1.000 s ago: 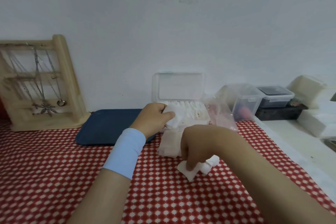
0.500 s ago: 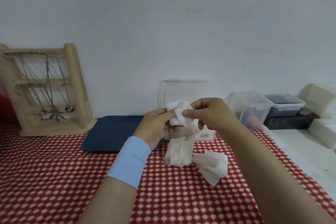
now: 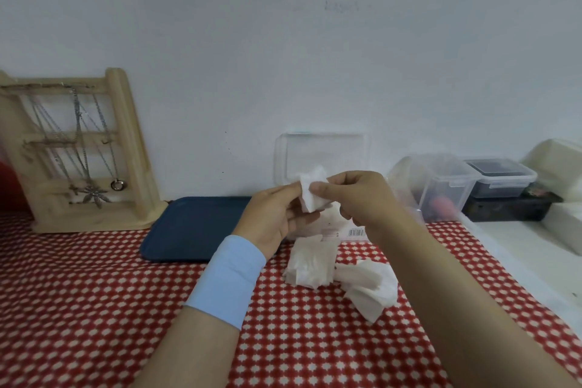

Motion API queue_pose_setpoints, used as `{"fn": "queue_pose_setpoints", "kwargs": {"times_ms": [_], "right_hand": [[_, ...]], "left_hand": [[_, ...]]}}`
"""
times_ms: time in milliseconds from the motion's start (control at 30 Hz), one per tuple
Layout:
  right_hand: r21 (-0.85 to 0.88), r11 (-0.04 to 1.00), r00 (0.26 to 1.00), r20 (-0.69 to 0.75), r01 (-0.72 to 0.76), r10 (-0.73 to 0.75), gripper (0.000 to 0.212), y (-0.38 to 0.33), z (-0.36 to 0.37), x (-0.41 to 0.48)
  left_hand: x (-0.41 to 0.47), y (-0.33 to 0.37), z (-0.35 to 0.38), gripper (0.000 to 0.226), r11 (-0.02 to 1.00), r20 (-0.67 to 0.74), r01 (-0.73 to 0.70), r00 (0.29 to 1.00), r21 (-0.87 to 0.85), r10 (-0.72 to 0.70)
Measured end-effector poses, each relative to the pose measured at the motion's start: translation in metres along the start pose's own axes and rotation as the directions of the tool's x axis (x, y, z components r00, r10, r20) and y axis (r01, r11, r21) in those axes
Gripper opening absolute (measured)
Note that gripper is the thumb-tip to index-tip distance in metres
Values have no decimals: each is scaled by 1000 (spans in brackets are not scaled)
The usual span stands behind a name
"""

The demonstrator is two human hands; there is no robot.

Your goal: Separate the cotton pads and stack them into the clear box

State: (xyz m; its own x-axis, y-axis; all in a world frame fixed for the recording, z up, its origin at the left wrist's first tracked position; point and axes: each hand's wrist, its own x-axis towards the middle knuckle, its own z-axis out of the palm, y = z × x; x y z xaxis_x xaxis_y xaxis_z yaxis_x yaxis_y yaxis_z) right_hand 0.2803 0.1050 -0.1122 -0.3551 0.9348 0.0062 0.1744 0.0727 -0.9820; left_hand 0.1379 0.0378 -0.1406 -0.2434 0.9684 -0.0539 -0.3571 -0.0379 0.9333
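Observation:
My left hand (image 3: 274,217) and my right hand (image 3: 356,198) are raised above the table and pinch a small clump of white cotton pads (image 3: 310,190) between their fingertips. Behind them stands the clear box (image 3: 321,154) with its lid upright against the wall; my hands hide most of its body. On the red checked cloth below lie two loose piles of cotton pads (image 3: 310,261), one beside the other (image 3: 368,288).
A dark blue tray (image 3: 195,227) lies left of the box. A wooden jewellery stand (image 3: 78,151) with necklaces leans at the far left. Clear lidded containers (image 3: 441,186) and a dark one (image 3: 500,179) sit at the right, next to a white counter (image 3: 529,249).
My right hand left the pads on the cloth and rose to meet my left hand, which lifted a clump out of the box. Both now pinch that clump in the air.

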Motion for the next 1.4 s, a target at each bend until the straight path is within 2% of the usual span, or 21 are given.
{"fn": "queue_pose_setpoints", "kwargs": {"times_ms": [167, 233, 333, 400, 467, 567, 633, 733, 833, 933, 1033, 1100, 1233, 1300, 1400], "right_hand": [[-46, 999, 1000, -29, 10, -11, 21, 4, -1, 1], [-73, 997, 1000, -21, 20, -22, 27, 4, 0, 1], [-30, 1000, 997, 71, 8, -5, 27, 0, -2, 1], [32, 999, 989, 148, -23, 18, 17, -2, -5, 2], [44, 998, 986, 164, -34, 27, 13, 0, -8, 4], [-81, 996, 987, 162, 24, -11, 9, 1, -13, 6], [-204, 976, 982, 188, 71, -32, 10, -1, -19, 6], [-484, 858, 967, 250, 171, -52, 9, -7, -38, 6], [-742, 638, 911, 383, 205, 153, 15, -11, -50, 0], [-831, 487, 832, 455, 269, 317, 28, -5, -37, -6], [-880, 366, 843, 425, 301, 329, 35, 6, -22, -4], [-863, 402, 854, 436, 307, 285, 30, 4, -25, -3], [-761, 590, 867, 459, 270, 194, 5, -11, -48, -4], [-668, 705, 890, 441, 239, 115, 10, -11, -53, -3], [-518, 837, 892, 444, 175, 88, 14, -8, -48, -3]], "left_hand": [[-2, 5, -1, 36, 999, 49, 43, 998, -8, -42], [-4, 7, -3, 37, 998, 69, 36, 997, 55, -39], [-4, 6, -6, 24, 977, 57, 1, 998, 214, -13], [-3, 6, -9, 19, 975, 51, 17, 998, 222, -29], [-2, 6, -8, 22, 977, 66, 38, 996, 209, -53], [-1, 4, -5, 22, 982, 61, 57, 996, 182, -69], [1, 2, -4, 22, 979, 7, 57, 998, 198, -59], [4, -1, -8, 22, 971, -86, 61, 995, 229, -42], [6, -2, -12, 14, 963, -163, 30, 986, 268, 14], [7, -1, -12, 14, 954, -176, 14, 983, 298, 41], [5, -1, -10, 16, 947, -166, 14, 985, 322, 42], [5, -2, -10, 25, 934, -174, 19, 984, 356, 46], [6, -2, -12, 42, 904, -212, -15, 970, 428, 116], [8, -2, -13, 29, 907, -228, -23, 965, 420, 130], [5, 1, -12, 14, 921, -214, -21, 970, 389, 113]]}}
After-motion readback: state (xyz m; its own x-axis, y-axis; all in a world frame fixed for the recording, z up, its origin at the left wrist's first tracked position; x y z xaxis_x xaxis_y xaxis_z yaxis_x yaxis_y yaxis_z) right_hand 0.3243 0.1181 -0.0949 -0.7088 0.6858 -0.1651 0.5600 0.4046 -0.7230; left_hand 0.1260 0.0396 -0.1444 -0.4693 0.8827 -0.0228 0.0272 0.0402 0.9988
